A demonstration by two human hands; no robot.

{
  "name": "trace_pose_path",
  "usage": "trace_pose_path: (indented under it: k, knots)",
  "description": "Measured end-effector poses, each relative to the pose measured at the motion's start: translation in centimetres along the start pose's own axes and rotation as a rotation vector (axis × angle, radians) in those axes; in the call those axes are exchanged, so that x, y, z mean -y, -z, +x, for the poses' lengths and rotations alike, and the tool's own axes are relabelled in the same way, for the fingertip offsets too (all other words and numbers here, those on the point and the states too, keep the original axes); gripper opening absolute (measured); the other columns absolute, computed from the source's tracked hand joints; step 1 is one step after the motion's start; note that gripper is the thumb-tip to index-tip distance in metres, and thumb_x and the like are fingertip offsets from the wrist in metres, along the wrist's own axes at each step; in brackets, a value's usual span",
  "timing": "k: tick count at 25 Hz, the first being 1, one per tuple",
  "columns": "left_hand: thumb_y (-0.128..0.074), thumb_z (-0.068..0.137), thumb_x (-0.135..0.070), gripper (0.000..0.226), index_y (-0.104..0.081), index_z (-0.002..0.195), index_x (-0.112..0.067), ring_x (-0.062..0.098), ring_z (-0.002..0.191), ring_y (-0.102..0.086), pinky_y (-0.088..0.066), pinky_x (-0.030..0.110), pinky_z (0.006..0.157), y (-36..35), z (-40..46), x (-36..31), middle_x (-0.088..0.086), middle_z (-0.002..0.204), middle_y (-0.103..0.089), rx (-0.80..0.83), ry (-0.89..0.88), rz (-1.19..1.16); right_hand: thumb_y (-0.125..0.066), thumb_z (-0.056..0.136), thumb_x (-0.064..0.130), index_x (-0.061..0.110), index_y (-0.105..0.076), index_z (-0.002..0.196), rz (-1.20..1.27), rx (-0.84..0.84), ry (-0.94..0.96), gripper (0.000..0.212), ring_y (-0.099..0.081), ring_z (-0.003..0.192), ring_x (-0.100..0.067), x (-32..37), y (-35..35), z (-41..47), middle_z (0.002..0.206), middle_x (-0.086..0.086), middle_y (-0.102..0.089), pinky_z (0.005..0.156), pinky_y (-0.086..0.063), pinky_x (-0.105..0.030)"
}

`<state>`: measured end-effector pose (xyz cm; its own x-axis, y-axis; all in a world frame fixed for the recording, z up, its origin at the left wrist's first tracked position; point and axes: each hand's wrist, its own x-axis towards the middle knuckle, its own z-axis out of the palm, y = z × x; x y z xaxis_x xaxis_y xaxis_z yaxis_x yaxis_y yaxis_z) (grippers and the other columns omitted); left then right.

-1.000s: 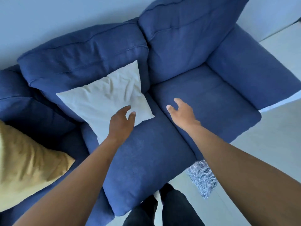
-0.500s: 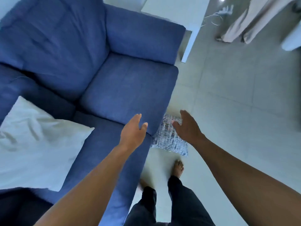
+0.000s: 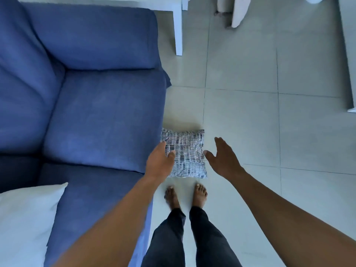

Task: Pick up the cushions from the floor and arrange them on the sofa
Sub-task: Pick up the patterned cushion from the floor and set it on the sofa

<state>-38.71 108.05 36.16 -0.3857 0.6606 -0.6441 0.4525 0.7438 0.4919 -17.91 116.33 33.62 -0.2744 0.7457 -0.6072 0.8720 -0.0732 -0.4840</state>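
Observation:
A small blue-and-white patterned cushion (image 3: 185,154) lies flat on the tiled floor, right beside the front corner of the blue sofa (image 3: 100,116). My left hand (image 3: 159,161) hovers over the cushion's left edge, fingers apart and empty. On the cushion's right side my right hand (image 3: 221,158) is spread open, holding nothing. Whether either hand touches the cushion I cannot tell. A white cushion (image 3: 27,222) rests on the sofa seat at the lower left.
My bare feet (image 3: 185,195) stand on the floor just behind the patterned cushion. A white table leg (image 3: 178,29) rises beyond the sofa's armrest. Pale fabric (image 3: 238,11) hangs at the top. Grey floor tiles (image 3: 279,132) spread to the right.
My view has swung from the sofa and white cushion down to the floor. Both hands have moved off the sofa to either side of the patterned cushion.

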Motion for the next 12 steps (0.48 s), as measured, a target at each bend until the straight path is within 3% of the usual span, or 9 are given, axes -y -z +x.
trace_pose_path:
  k: [7,12]
  knots:
    - [-0.048,0.11,-0.039,0.066,-0.033,0.167,-0.011,0.037,0.15,-0.049,-0.045,0.048,0.117,-8.8,14.7,5.6,0.016,0.168,-0.046,0.03,0.213,0.012,-0.055,0.105,0.042,0.006,-0.027,0.163,0.071,0.01,-0.109,0.074,-0.029,0.157,-0.029,-6.4,-7.7,13.0,0.17,-0.013,-0.031,0.125,-0.021,-0.035]
    - [-0.049,0.109,-0.032,0.062,-0.036,0.163,-0.006,0.039,0.15,-0.047,-0.042,0.044,0.117,-16.1,26.8,11.9,0.018,0.166,-0.047,-0.051,0.334,0.004,-0.054,0.104,0.047,0.002,-0.031,0.16,0.12,0.034,-0.199,0.075,-0.038,0.151,-0.037,-12.7,-16.4,24.4,0.163,-0.02,-0.041,0.12,-0.03,-0.038]
